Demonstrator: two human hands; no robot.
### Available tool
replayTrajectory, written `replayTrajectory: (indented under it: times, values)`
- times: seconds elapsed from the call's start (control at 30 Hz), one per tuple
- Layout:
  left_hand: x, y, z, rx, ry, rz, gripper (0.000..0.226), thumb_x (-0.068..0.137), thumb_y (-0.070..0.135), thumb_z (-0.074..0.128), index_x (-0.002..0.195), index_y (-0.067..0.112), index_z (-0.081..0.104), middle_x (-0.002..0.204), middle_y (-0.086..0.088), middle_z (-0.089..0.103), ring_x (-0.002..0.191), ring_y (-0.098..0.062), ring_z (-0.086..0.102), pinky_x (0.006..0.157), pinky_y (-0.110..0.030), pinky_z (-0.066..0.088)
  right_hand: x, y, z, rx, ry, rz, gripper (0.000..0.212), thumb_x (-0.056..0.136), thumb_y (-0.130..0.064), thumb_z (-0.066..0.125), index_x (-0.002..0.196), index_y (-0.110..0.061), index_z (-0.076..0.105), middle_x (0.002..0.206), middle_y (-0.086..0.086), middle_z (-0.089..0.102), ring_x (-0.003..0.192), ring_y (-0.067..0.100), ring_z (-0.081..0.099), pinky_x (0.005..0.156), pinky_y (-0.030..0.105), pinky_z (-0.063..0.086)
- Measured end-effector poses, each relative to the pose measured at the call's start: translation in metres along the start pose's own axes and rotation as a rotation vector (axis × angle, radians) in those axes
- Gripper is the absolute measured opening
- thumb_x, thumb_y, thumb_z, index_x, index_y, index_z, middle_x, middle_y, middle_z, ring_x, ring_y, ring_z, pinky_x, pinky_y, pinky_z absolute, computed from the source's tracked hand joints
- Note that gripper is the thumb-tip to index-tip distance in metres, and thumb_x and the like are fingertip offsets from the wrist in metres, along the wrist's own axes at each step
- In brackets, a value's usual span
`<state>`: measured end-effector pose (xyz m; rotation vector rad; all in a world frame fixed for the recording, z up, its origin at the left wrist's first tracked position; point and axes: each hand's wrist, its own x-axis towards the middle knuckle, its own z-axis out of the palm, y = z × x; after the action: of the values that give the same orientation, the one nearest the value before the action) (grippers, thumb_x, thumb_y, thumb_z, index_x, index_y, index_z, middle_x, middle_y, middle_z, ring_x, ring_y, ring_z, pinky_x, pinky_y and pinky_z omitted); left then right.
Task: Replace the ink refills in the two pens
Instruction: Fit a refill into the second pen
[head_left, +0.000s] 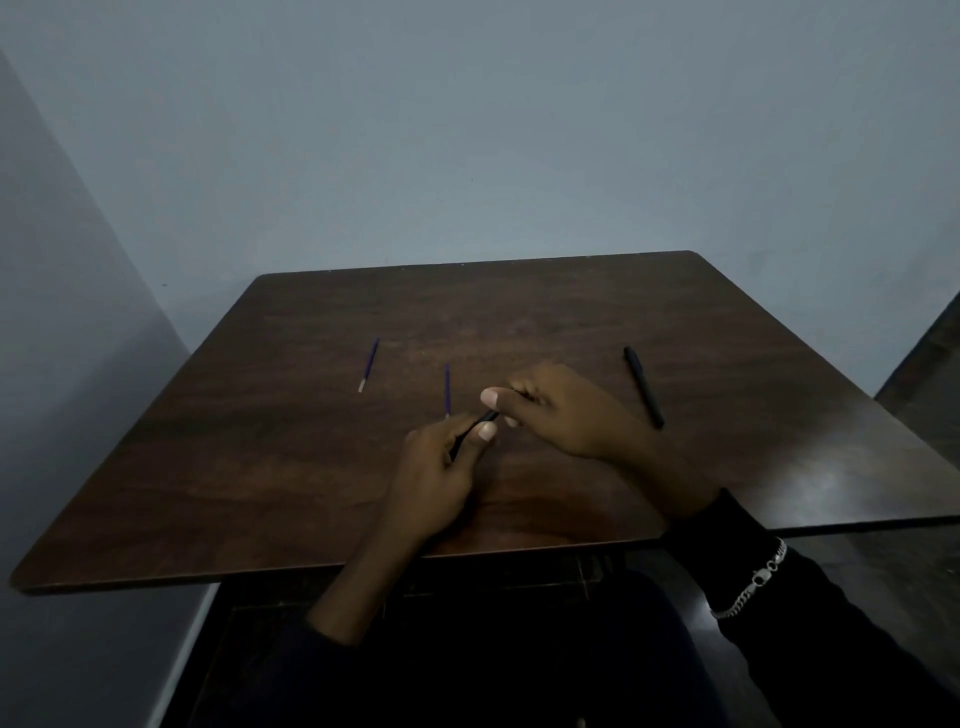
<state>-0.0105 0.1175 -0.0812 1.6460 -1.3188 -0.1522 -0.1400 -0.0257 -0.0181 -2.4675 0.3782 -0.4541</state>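
Over mid tabletop (249, 499), left hand (431, 480) and right hand (569, 413) each pinch an end of one pen (484, 419), fingers (522, 388) curled on it (apparently unscrewing). Two refills (369, 364) lie left, second pen (644, 387) right; next, pull the halves apart

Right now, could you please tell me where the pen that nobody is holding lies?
In the head view, the loose pen lies on the right side of the table, close beside the right hand.
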Motion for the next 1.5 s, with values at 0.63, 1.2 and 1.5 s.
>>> replayTrajectory:
  times: [0.63, 1.2, 1.5]
  values:
    - [-0.005, 0.004, -0.003, 0.009, 0.053, 0.063, 0.027, 0.105, 0.019, 0.06, 0.08, 0.01, 0.054, 0.062, 0.004, 0.051, 0.053, -0.01, 0.05, 0.053, -0.021, 0.035, 0.002, -0.001, -0.003, 0.042, 0.023, -0.022, 0.047, 0.107, -0.039, 0.05, 0.063, -0.025, 0.055, 0.056, 0.005, 0.049, 0.048, 0.007, 0.04, 0.052, 0.025, 0.03]
    - [-0.001, 0.001, -0.007, -0.12, 0.013, -0.005, 0.041, 0.104, 0.041, 0.048, 0.072, 0.017, 0.06, 0.059, 0.012, 0.052, 0.058, -0.001, 0.05, 0.059, -0.021, 0.036, 0.004, -0.01, -0.017, -0.028, -0.076, -0.102, 0.012, 0.101, -0.02, 0.062, 0.103, -0.015, 0.072, 0.093, -0.001, 0.074, 0.078, 0.013, 0.07, 0.073, 0.034, 0.056]
    - [-0.002, -0.001, -0.003, -0.015, -0.013, 0.016, 0.042, 0.103, 0.036, 0.054, 0.075, 0.006, 0.062, 0.062, -0.001, 0.057, 0.059, -0.006, 0.052, 0.06, -0.031, 0.039, 0.001, -0.01, -0.021, 0.11, -0.098, 0.045, 0.008, 0.096, -0.018, 0.071, 0.098, -0.013, 0.077, 0.073, -0.005, 0.075, 0.066, 0.009, 0.074, 0.065, 0.024, 0.059]
